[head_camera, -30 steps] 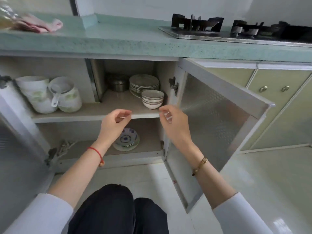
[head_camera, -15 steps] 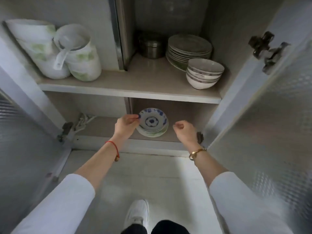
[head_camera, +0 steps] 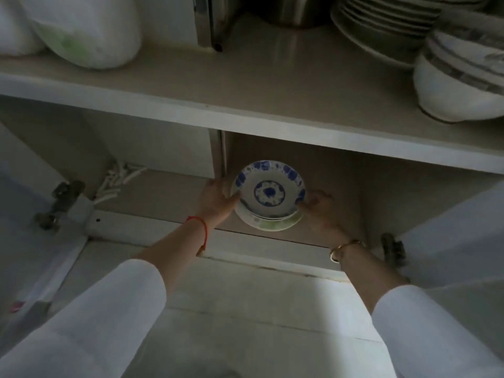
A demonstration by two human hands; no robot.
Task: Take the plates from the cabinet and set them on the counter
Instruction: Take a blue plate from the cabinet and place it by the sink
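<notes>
A small stack of plates (head_camera: 268,195) sits on the bottom shelf of the open cabinet (head_camera: 169,192). The top plate is white with blue flowers, and a wider green-rimmed plate lies underneath. My left hand (head_camera: 216,201) grips the stack's left rim. My right hand (head_camera: 317,207) holds its right rim, fingers under the edge. I cannot tell whether the stack rests on the shelf or is lifted. The counter is out of view.
The upper shelf (head_camera: 245,85) juts out just above my hands. It bears a stack of grey plates (head_camera: 381,25), stacked bowls (head_camera: 461,75), a steel pot (head_camera: 289,9) and white jugs (head_camera: 87,28). White sticks (head_camera: 117,181) lie at the lower left. Both doors stand open.
My head has dropped closer to the cabinet. Both hands have closed in on the blue-patterned plate stack and now grip its two sides.
</notes>
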